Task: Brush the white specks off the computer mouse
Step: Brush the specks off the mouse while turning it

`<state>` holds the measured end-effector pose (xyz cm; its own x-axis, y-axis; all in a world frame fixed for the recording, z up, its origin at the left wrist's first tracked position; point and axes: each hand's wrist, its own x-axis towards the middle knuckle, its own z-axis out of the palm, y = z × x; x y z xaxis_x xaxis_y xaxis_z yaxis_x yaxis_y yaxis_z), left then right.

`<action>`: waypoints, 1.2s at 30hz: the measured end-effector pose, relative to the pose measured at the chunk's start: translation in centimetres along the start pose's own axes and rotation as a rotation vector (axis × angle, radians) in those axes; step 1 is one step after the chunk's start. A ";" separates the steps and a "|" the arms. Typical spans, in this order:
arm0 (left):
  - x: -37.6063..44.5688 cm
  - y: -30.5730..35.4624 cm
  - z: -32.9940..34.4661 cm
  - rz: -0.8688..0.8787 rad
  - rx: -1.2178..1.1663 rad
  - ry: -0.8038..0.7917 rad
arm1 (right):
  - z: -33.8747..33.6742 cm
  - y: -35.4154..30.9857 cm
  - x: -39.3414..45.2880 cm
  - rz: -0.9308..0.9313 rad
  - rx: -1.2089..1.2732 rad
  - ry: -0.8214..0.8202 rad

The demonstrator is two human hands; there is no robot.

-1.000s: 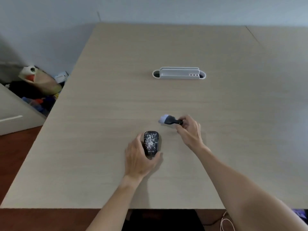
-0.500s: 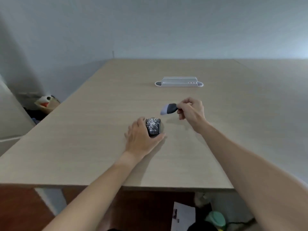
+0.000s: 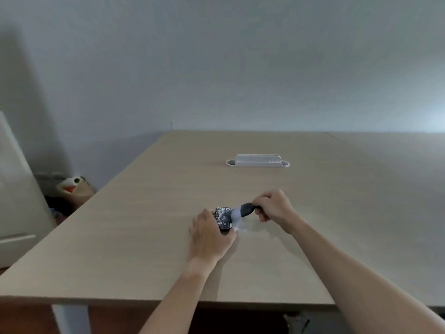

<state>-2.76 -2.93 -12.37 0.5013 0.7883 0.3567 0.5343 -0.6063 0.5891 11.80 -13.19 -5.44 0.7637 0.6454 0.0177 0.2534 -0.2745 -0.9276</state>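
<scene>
Just below the frame's centre, the speckled computer mouse (image 3: 223, 219) is steadied on the table (image 3: 144, 237) by the left hand (image 3: 210, 237), its long axis pointing up-frame, while the brush (image 3: 242, 210), clenched in the right hand (image 3: 274, 207), is laid against its right edge.

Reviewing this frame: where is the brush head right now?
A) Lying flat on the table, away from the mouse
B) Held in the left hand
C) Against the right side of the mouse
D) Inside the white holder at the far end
C: the right hand holds the brush with its pale bristles against the right side of the speckled mouse, which the left hand steadies.
</scene>
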 end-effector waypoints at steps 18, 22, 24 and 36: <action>1.3 -0.9 -0.4 0.024 -0.059 -0.045 | 1.3 -0.2 2.3 -0.094 -0.275 -0.038; 1.1 -0.7 -0.4 0.033 -0.045 -0.041 | 1.2 -1.2 2.4 -0.119 -0.245 0.057; 1.0 -0.6 -0.5 0.033 -0.035 -0.042 | 1.9 -1.6 2.5 -0.093 -0.139 -0.002; 1.0 -0.6 0.1 0.027 0.062 -0.047 | 1.3 -1.0 3.2 -0.082 -0.235 0.049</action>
<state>-2.51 -1.77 -12.42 0.5468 0.7666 0.3367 0.5603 -0.6339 0.5331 13.28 -9.92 -4.96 0.7614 0.6384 0.1129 0.4425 -0.3845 -0.8101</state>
